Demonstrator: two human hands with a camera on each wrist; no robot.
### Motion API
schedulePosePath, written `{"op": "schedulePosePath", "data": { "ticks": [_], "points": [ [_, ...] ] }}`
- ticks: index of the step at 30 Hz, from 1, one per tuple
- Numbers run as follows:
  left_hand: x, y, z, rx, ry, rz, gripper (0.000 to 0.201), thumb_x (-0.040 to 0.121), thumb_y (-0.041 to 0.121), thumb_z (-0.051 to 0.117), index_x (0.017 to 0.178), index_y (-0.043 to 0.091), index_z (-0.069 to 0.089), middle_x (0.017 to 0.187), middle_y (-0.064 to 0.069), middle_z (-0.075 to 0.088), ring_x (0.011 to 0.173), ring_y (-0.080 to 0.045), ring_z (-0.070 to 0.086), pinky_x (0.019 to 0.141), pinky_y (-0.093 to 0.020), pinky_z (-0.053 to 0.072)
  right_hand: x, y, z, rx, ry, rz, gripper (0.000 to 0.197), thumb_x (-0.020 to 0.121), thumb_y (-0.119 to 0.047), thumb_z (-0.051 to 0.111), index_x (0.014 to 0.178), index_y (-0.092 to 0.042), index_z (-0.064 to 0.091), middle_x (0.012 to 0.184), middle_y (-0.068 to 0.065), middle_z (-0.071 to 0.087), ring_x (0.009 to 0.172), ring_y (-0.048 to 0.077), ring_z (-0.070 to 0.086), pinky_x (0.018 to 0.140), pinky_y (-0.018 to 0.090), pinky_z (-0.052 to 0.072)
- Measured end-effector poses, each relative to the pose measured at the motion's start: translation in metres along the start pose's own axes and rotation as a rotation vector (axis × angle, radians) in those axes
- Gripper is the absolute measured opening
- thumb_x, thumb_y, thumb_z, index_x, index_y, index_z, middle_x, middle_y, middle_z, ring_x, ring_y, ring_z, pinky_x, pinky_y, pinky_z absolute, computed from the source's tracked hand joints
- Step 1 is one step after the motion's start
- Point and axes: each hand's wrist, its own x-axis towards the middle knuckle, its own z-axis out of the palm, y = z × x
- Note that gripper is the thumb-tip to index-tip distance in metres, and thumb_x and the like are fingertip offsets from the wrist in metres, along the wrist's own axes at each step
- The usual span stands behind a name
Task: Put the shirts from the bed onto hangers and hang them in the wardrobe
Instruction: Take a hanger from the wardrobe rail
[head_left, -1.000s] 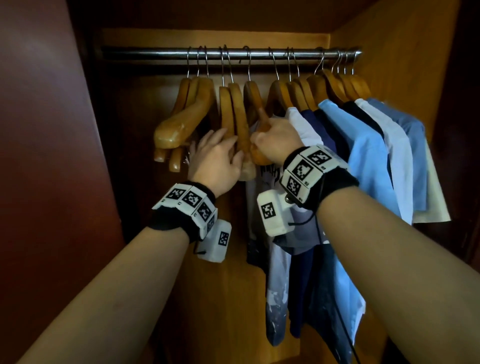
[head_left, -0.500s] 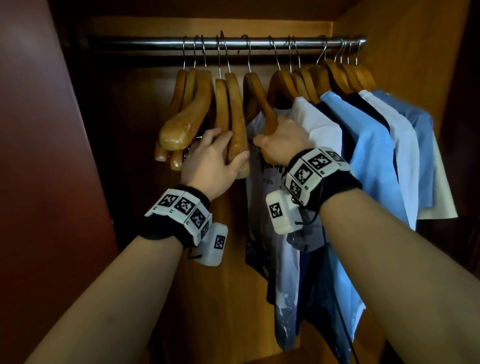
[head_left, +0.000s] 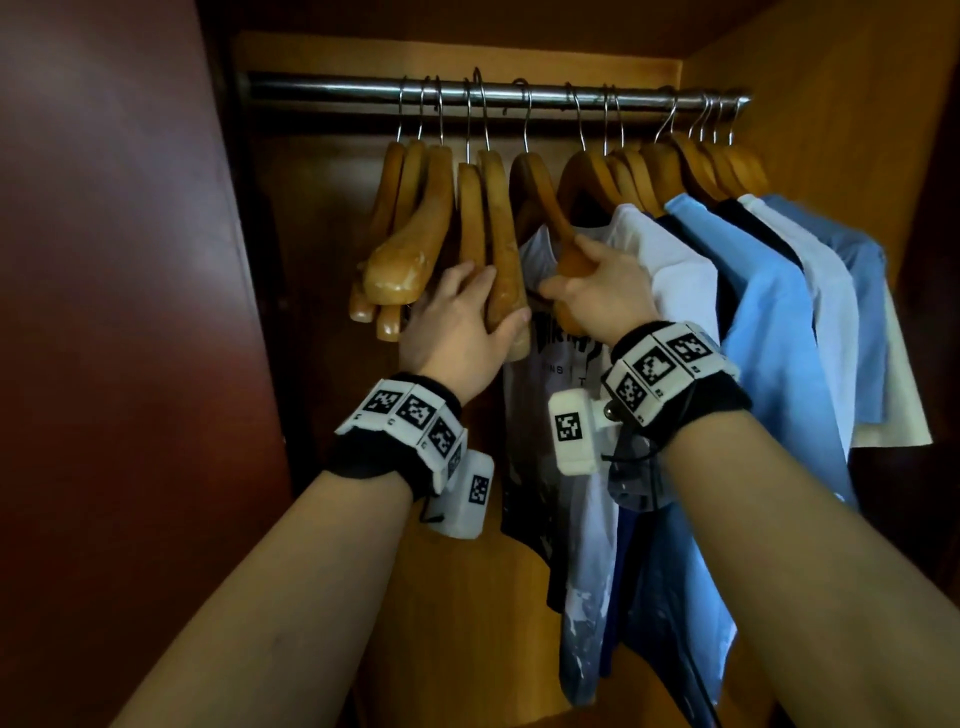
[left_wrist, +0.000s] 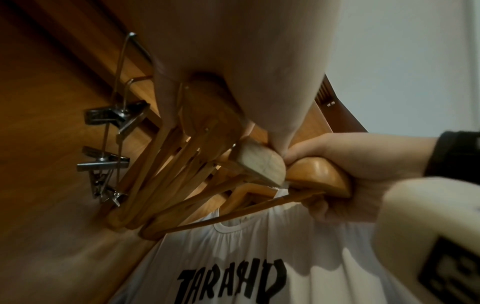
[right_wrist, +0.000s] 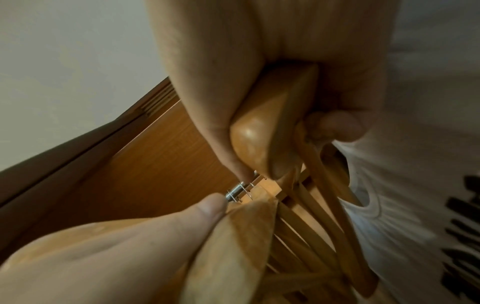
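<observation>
Head view: I'm inside the wardrobe (head_left: 810, 104), under its steel rail (head_left: 363, 93). My left hand (head_left: 457, 322) curls its grip round the end of an empty wooden hanger (head_left: 501, 249); three more bare hangers (head_left: 415, 228) crowd just left of it. My right hand (head_left: 602, 291) clamps the arm of the next hanger (head_left: 545, 197), the one carrying the white printed shirt (head_left: 561, 374). Hung shirts pack the rail to the right: white, navy, light blue shirt (head_left: 758, 312), more behind. Dark red door (head_left: 104, 312) on the left.

Left wrist view: clip hangers (left_wrist: 109, 123) with metal clips hang left of my fingers, wooden hanger bars fan out below, printed shirt underneath.

Right wrist view: my fingers (right_wrist: 213, 115) wrap the rounded hanger end, left thumb (right_wrist: 202, 207) pressing the neighbouring hanger, pale ceiling (right_wrist: 64, 61) above.
</observation>
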Motion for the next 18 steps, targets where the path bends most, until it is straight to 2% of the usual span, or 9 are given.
{"op": "schedulePosePath", "data": {
  "ticks": [3, 6, 10, 13, 14, 18],
  "points": [
    [0.0, 0.0, -0.002, -0.007, -0.006, 0.004, 0.063, 0.094, 0.058, 0.045, 0.15, 0.033, 0.03, 0.157, 0.009, 0.023, 0.137, -0.03, 0.031, 0.109, -0.037, 0.029, 0.001, -0.006, 0.002, 0.033, 0.013, 0.006, 0.059, 0.076, -0.024, 0.072, 0.133, -0.027, 0.055, 0.101, 0.0, 0.069, 0.098, 0.018, 0.063, 0.094, 0.035, 0.051],
    [0.0, 0.0, -0.004, -0.026, -0.017, 0.008, 0.067, 0.093, 0.058, 0.044, 0.152, 0.035, 0.022, 0.157, 0.009, 0.023, 0.136, -0.03, 0.031, 0.109, -0.038, 0.029, 0.003, -0.016, 0.001, 0.048, 0.047, 0.016, 0.05, 0.072, -0.022, 0.072, 0.121, -0.024, 0.062, 0.084, -0.01, 0.063, 0.093, 0.019, 0.064, 0.087, 0.035, 0.053],
    [-0.003, 0.002, -0.005, -0.069, -0.018, -0.005, 0.072, 0.094, 0.056, 0.046, 0.154, 0.034, 0.012, 0.158, 0.008, 0.022, 0.139, -0.032, 0.028, 0.11, -0.039, 0.027, -0.001, -0.022, 0.0, 0.102, 0.095, 0.035, 0.054, 0.065, -0.024, 0.074, 0.117, -0.02, 0.064, 0.082, -0.013, 0.058, 0.093, 0.02, 0.064, 0.087, 0.044, 0.055],
    [-0.004, 0.002, -0.005, -0.112, -0.014, -0.012, 0.073, 0.094, 0.054, 0.047, 0.154, 0.033, 0.01, 0.159, 0.008, 0.02, 0.14, -0.032, 0.027, 0.11, -0.041, 0.027, -0.004, -0.03, -0.002, 0.107, 0.103, 0.036, 0.028, 0.07, -0.02, 0.075, 0.095, -0.027, 0.065, 0.079, -0.012, 0.057, 0.087, 0.018, 0.062, 0.087, 0.042, 0.054],
    [-0.005, 0.002, -0.005, -0.124, -0.008, -0.009, 0.073, 0.094, 0.053, 0.048, 0.154, 0.032, 0.01, 0.159, 0.008, 0.021, 0.14, -0.031, 0.028, 0.109, -0.041, 0.029, -0.004, -0.035, -0.004, 0.099, 0.097, 0.025, 0.026, 0.072, -0.017, 0.075, 0.094, -0.027, 0.064, 0.078, -0.012, 0.056, 0.086, 0.017, 0.061, 0.088, 0.04, 0.054],
    [-0.002, -0.002, -0.002, -0.199, 0.028, 0.012, 0.076, 0.093, 0.049, 0.053, 0.154, 0.027, 0.015, 0.159, 0.003, 0.024, 0.141, -0.028, 0.029, 0.111, -0.042, 0.03, -0.008, -0.052, -0.009, 0.112, 0.12, 0.005, 0.052, 0.076, -0.021, 0.074, 0.125, -0.026, 0.058, 0.087, -0.002, 0.069, 0.086, 0.02, 0.066, 0.086, 0.042, 0.055]
  ]
}}
